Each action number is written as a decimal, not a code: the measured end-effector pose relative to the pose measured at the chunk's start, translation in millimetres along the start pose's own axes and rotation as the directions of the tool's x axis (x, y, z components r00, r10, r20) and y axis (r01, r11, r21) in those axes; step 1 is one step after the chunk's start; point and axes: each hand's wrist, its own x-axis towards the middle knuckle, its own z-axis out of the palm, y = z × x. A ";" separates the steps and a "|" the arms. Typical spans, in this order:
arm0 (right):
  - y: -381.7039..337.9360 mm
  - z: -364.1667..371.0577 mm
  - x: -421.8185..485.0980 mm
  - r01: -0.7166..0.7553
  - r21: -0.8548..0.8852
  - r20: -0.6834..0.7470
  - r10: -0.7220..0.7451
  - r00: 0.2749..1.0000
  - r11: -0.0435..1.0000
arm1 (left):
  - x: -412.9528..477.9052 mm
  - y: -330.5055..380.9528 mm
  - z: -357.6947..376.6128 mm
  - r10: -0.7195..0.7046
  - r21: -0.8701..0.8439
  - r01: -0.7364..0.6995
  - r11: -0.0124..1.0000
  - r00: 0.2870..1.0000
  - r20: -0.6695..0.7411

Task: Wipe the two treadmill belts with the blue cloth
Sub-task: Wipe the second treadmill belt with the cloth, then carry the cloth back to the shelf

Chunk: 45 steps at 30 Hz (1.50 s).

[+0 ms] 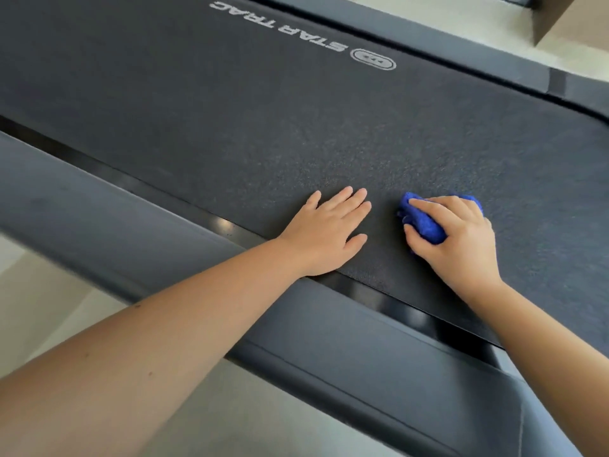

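- Right hand (458, 237): I have it clenched around the blue cloth (425, 222), which is bunched into a wad and pressed against the treadmill belt (263, 127), near the belt's near edge.
- Left hand (326, 232): released and holding nothing; it lies flat, palm down, fingers spread, on the same belt just beside the cloth, heel of the palm close to the glossy strip (230, 225) along the side rail (99, 219).
- Belt: dark and grainy, with the STAR TRAC logo (280, 24) well apart from both hands; I judge most of this surface still unwiped, and no second belt is in view.
- Risk, coverage: the wadded cloth touches only a narrow patch, so my strokes could leave streaks between passes.
- Risk, slip: if I lean on the flat left hand, the belt could roll under it and carry my weight forward.
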 end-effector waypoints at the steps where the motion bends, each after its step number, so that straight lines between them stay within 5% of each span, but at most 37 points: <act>1: -4.7 1.0 0.0 -0.003 0.004 -0.007 0.003 1.000 1.000 | -7.0 -5.8 -3.9 0.001 0.008 -0.001 1.000 1.000 0.004; 9: -80.9 25.0 13.3 0.155 0.095 -0.006 -0.155 0.988 0.983 | -94.2 -86.4 -34.8 -0.213 -0.025 0.213 0.977 0.953 -0.213; 13: -139.9 45.9 27.1 0.261 0.151 0.005 -0.265 0.964 0.953 | -150.7 -137.0 -40.1 -0.448 -0.083 0.447 0.891 0.833 -0.325; 19: -245.0 70.4 36.1 0.452 0.193 0.024 -0.465 0.885 0.871 | -246.1 -195.1 -41.6 -0.615 -0.129 0.625 0.770 0.671 -0.415; 26: -384.8 113.8 40.9 0.613 0.340 -0.017 -0.647 0.762 0.713 | -353.0 -236.3 -17.3 -0.818 -0.190 0.812 0.551 0.481 -0.317; 29: -442.9 130.7 38.5 0.668 0.410 -0.044 -0.718 0.694 0.621 | -401.6 -246.4 -16.1 -0.891 -0.234 0.880 0.414 0.338 -0.304; 35: -532.3 151.0 10.8 0.547 0.637 0.062 -0.743 0.666 0.543 | -481.3 -227.6 -20.2 -0.979 -0.347 0.928 0.138 0.075 -0.188; 38: -573.9 133.6 -4.8 0.492 0.733 0.074 -0.774 0.628 0.470 | -517.6 -223.1 -62.5 -0.955 -0.360 0.933 0.023 -0.086 -0.285; 45: -646.6 93.8 -10.2 0.652 0.642 0.039 -0.867 0.496 0.402 | -570.3 -193.8 -116.6 -0.945 -0.301 0.945 -0.127 -0.207 -0.251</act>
